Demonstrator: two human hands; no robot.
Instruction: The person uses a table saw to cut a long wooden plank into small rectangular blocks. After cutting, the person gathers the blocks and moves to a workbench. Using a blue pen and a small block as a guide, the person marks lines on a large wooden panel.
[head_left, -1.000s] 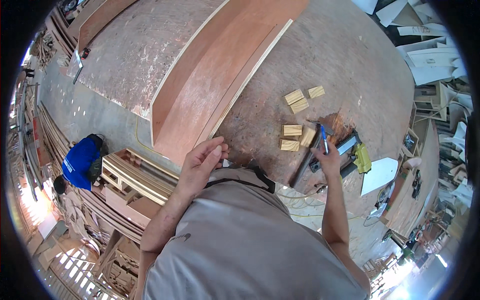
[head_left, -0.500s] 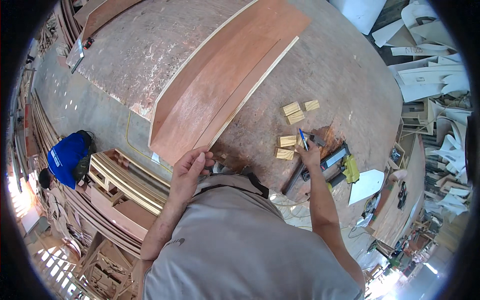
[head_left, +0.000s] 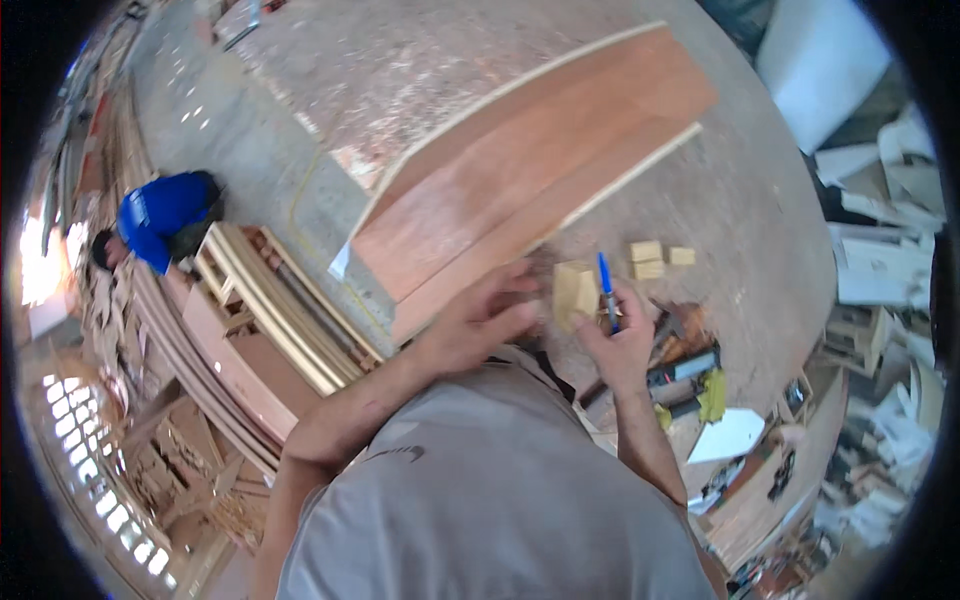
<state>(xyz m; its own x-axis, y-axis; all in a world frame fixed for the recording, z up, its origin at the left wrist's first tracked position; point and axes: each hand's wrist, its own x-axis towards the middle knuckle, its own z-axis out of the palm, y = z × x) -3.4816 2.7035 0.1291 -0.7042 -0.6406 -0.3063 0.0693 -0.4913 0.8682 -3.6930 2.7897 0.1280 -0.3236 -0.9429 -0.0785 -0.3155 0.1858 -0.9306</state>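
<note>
My right hand (head_left: 622,340) is closed around light wooden blocks (head_left: 573,288), raised over the worktable, with a blue pen (head_left: 606,285) sticking up between its fingers. Blur hides how many blocks are in the grip. To their left, my left hand (head_left: 490,310) has its fingers apart and holds nothing; it is smeared by motion. Just beyond it lies a long curved plywood piece (head_left: 520,195) with raised pale edges. Several more wooden blocks (head_left: 647,252) lie on the table past my right hand.
A yellow-green and black power tool (head_left: 710,395) lies right of my right forearm, by a white panel (head_left: 727,436). A person in blue (head_left: 165,212) bends beside a slatted wooden frame (head_left: 275,310) on the left. White offcuts (head_left: 870,265) are piled at the right.
My right hand has picked up blocks from the table, keeping the pen. My left hand has left the plywood piece's corner and moved right toward them. The whole view has turned.
</note>
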